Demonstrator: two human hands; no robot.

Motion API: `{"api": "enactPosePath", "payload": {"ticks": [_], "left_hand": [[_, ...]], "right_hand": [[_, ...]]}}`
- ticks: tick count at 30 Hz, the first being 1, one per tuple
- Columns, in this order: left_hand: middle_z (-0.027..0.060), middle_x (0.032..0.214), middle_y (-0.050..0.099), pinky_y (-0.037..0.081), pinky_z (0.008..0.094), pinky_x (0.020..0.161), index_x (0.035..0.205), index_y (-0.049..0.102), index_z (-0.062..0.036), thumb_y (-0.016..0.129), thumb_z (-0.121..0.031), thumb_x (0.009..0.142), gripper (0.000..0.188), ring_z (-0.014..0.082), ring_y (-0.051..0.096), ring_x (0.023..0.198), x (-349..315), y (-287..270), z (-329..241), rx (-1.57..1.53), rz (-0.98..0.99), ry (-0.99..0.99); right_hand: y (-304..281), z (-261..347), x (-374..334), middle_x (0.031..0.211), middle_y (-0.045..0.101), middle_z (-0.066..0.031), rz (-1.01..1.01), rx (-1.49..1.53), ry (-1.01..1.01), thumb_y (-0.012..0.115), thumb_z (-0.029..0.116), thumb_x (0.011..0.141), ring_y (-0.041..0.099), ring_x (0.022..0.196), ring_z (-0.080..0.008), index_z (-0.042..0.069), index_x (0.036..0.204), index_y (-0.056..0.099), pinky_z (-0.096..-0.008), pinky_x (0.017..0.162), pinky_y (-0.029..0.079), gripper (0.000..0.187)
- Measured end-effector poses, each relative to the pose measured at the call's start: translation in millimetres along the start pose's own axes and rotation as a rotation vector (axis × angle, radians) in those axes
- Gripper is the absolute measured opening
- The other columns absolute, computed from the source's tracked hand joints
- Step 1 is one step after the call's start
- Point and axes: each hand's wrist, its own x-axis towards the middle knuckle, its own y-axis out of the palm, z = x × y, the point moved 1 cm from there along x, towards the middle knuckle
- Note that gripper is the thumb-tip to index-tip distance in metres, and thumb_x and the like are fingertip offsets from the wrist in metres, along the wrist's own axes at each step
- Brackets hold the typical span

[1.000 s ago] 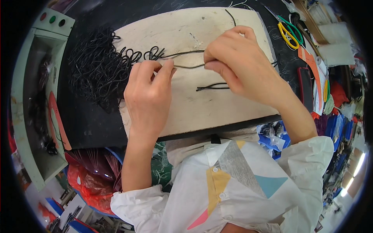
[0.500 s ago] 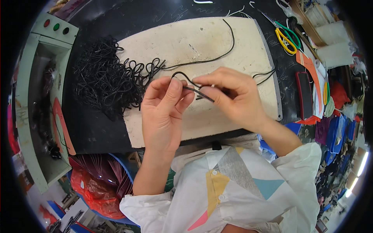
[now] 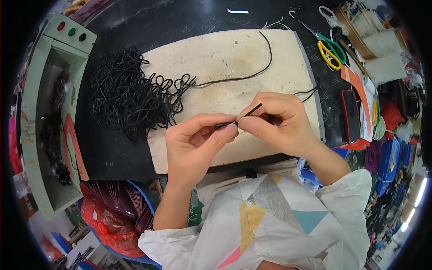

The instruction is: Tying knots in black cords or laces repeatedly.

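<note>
Both my hands meet over the pale board (image 3: 216, 54), pinching one short piece of black cord (image 3: 252, 110). My left hand (image 3: 195, 144) presses a small loop of it between thumb and fingertips. Close beside it, my right hand (image 3: 283, 123) grips the same cord, and a straight end sticks up past its thumb. Just left of my hands lies a big tangled heap of black cord (image 3: 123, 90), partly on the board. A single loose strand (image 3: 243, 78) curves from near the heap toward the board's far edge.
On the right lie scissors (image 3: 330, 55) with yellow and green handles, a phone (image 3: 350, 114) in a red case and orange templates (image 3: 357, 83). A grey metal box (image 3: 33, 121) with buttons stands at the left. Below it is a blue bin (image 3: 150, 198) holding red plastic.
My hands have drawn together and slightly nearer me. The open cord loop between them has become small and tight, and my left fingers now close over it.
</note>
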Motion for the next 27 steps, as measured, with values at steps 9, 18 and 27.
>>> {"api": "enactPosePath", "payload": {"ticks": [9,18,27], "left_hand": [[0.0137,0.078,0.063,0.052,0.0236,0.062,0.088,0.06,0.0079,0.061,0.008,0.074,0.014,0.016,0.062,0.069,-10.4,-0.5,-6.6,0.094,-0.086,0.165],[0.0146,0.077,0.063,0.053,0.0254,0.062,0.087,0.06,0.0072,0.06,0.008,0.075,0.012,0.0192,0.064,0.069,-6.7,-6.3,1.3,-0.202,-0.363,0.148],[0.015,0.084,0.063,0.049,0.0221,0.064,0.087,0.061,0.0082,0.062,0.009,0.074,0.014,0.0156,0.061,0.07,-15.6,4.3,23.6,-0.037,-0.199,0.235]], "right_hand": [[-4.8,15.3,8.7,0.065,0.058,-0.0058,0.152,-0.056,-0.036,0.065,0.005,0.072,0.054,0.06,-0.0114,0.001,0.073,0.063,-0.0224,0.053,0.039,0.005],[-5.0,23.7,5.1,0.071,0.061,-0.0051,0.036,0.052,0.294,0.065,0.003,0.074,0.059,0.062,-0.0112,0.004,0.075,0.06,-0.024,0.055,0.046,0.005],[15.6,1.4,-1.7,0.074,0.061,-0.0064,-0.112,0.625,0.289,0.069,0.002,0.071,0.061,0.066,-0.0117,0.003,0.081,0.053,-0.0208,0.059,0.047,0.019]]}}
